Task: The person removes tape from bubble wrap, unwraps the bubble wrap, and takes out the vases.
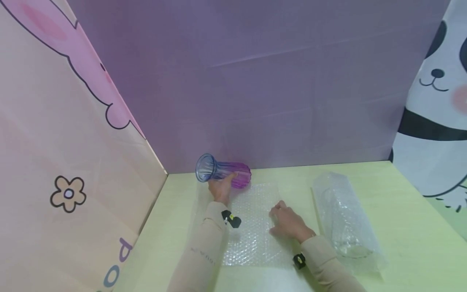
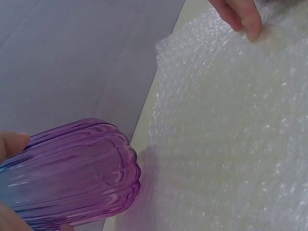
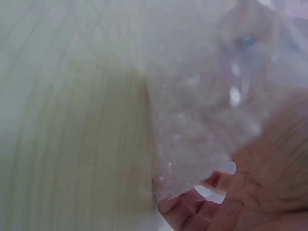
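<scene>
My left hand (image 1: 220,188) grips a ribbed glass vase (image 1: 238,175), blue at the flared mouth and purple toward the base. The vase is held on its side over the far edge of a bubble wrap sheet (image 1: 251,227), its mouth toward the left. In the left wrist view the purple base (image 2: 91,173) of the vase points toward the wrap. At the right edge of the sheet, my right hand (image 1: 290,223) pinches the wrap with curled fingers. The right wrist view shows a lifted corner of wrap (image 3: 187,159) at those fingers, partly covering the hand.
To the right on the pale wooden table (image 1: 394,211) lies a clear glass vessel wrapped in bubble wrap (image 1: 346,219). A purple-grey wall (image 1: 255,101) rises behind the table, and a printed panel (image 1: 91,162) stands along its left side.
</scene>
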`<action>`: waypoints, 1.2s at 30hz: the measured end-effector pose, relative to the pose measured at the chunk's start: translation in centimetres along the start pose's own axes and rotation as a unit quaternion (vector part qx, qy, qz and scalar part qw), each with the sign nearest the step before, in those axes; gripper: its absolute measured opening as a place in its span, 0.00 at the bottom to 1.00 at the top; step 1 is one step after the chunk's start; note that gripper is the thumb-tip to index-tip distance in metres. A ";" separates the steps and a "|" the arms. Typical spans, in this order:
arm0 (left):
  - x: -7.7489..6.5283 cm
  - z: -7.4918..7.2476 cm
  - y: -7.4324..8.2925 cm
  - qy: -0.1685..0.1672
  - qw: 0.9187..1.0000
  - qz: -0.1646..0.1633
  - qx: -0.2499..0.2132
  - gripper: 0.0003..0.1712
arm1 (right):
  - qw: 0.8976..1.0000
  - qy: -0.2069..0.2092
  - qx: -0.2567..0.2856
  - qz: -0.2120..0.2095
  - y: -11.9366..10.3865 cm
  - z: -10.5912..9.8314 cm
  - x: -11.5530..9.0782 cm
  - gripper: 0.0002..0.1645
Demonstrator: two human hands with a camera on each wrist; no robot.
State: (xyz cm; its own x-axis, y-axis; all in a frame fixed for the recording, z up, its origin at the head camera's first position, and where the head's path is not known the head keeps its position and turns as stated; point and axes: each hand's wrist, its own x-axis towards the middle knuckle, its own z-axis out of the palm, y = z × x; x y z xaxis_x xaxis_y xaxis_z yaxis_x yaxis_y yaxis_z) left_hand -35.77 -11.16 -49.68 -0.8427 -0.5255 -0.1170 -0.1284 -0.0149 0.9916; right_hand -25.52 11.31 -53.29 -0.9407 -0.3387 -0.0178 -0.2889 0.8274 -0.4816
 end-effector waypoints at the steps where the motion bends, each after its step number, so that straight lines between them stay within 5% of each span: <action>1: 0.0 0.0 0.0 -0.001 1.000 0.000 0.000 0.63 | 1.000 0.000 -0.001 0.000 0.0 0.0 0.0 0.31; 36: 0.6 1.2 0.9 -0.016 0.996 0.017 0.087 0.64 | 1.000 0.001 0.009 0.010 0.3 0.3 0.3 0.34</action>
State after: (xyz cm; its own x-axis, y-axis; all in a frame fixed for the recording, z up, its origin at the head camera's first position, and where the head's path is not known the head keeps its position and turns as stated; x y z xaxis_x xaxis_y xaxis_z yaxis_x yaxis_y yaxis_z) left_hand -37.00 -10.42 -48.89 -0.8640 -0.4957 -0.0879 -0.1855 0.1512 0.9709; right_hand -25.79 11.34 -53.67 -0.9464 -0.3219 -0.0251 -0.2675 0.8253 -0.4973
